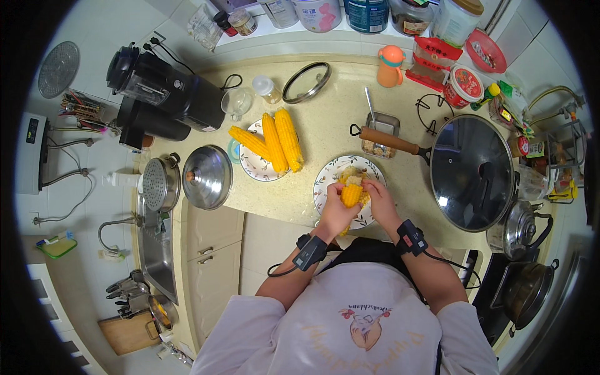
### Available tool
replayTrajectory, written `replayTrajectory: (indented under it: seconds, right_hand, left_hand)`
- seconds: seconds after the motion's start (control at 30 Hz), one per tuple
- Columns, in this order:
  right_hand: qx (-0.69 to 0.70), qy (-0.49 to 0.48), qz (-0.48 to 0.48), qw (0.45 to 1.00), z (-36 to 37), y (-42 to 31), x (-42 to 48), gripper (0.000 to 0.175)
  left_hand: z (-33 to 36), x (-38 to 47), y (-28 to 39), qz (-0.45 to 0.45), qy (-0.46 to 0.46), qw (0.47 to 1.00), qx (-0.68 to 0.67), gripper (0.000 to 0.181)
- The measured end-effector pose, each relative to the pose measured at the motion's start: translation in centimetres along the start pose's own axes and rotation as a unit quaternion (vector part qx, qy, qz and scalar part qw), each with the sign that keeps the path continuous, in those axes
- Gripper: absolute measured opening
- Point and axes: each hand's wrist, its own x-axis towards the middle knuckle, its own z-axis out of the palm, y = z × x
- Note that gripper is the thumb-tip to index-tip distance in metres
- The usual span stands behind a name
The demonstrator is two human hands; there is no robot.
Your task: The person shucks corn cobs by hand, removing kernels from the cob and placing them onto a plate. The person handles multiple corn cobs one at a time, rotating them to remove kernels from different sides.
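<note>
My left hand (338, 208) grips a partly stripped yellow corn cob (351, 194) over a leaf-patterned white plate (325, 176). At the cob's right side, my right hand (378, 199) has its fingertips against the corn; whether it grips the cob or picks at kernels cannot be told. Pale, bare cob shows at the upper end. Loose kernels and corn pieces lie on the plate, partly hidden by the hands. Several whole corn cobs (276, 143) rest on a second patterned plate (258, 166) to the left.
A lidded wok (472, 173) stands at right, its wooden handle (389, 140) reaching left beside a small metal container (387, 124) with a spoon. Left are a steel lid (207, 177), a steamer pot (161, 183) and a black blender (197, 103). A glass lid (307, 83) lies behind.
</note>
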Motion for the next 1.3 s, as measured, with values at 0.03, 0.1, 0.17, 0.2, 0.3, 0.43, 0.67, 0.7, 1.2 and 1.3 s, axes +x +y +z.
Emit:
replayTrajectory:
  seconds: [0.03,0.1,0.17,0.2,0.3,0.43,0.67,0.7,1.2,1.3]
  right_hand:
    - [0.02,0.007,0.014,1.0,0.1,-0.3,-0.1,0.03]
    - [0.089,-0.003,0.071,0.993,0.4,-1.1,-0.2,0.034]
    - [0.21,-0.046,0.159,0.963,1.0,-1.9,-0.7,0.039]
    - [0.176,-0.042,0.131,0.975,1.2,-2.2,-0.7,0.041]
    - [0.187,-0.057,0.061,0.979,1.3,-3.0,-0.9,0.045]
    - [0.205,-0.074,0.015,0.976,0.8,-3.8,-1.5,0.045]
    - [0.23,-0.073,0.089,0.966,0.6,-5.5,-2.1,0.039]
    - [0.222,-0.065,0.058,0.971,0.6,-5.6,-2.1,0.039]
    - [0.112,-0.003,0.0,0.994,1.6,-5.8,-2.5,0.041]
    - [0.079,-0.004,0.015,0.997,1.7,-5.5,-2.3,0.04]
  left_hand:
    - [0.1,-0.1,-0.1,0.02,0.009,1.0,0.002,0.06]
    - [0.3,0.0,-0.1,-0.018,-0.005,0.999,-0.048,0.062]
    - [0.6,-0.1,-0.2,-0.031,-0.008,0.997,-0.067,0.06]
    - [0.7,0.0,-0.2,-0.03,-0.005,0.998,-0.061,0.057]
    - [0.4,0.3,-0.1,-0.083,-0.066,0.96,-0.258,0.046]
    - [-0.4,0.1,0.2,-0.095,-0.12,0.879,-0.452,0.033]
    - [-0.3,-0.2,0.3,-0.166,-0.104,0.861,-0.469,0.042]
    - [-0.4,-0.1,0.0,-0.185,-0.109,0.851,-0.48,0.042]
    - [0.0,0.2,0.9,-0.119,-0.061,0.871,-0.473,0.032]
    - [0.3,-0.1,1.3,-0.087,-0.026,0.911,-0.402,0.029]
